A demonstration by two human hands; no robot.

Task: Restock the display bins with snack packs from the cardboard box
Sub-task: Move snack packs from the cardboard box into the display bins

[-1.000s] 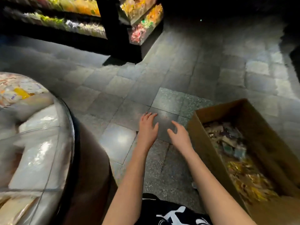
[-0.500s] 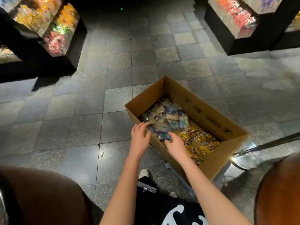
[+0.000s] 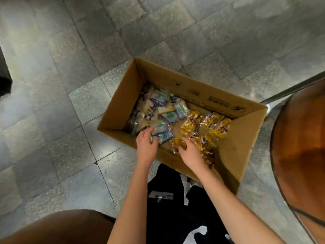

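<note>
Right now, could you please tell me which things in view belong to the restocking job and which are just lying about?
Job:
cardboard box
purple-green snack packs
yellow snack packs
left hand
right hand

Just about:
tiled floor
brown rounded stand
metal rail

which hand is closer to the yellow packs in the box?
Right. The right hand rests on the yellow packs; the left hand is off to their left, on the blue-and-white packs.
</note>
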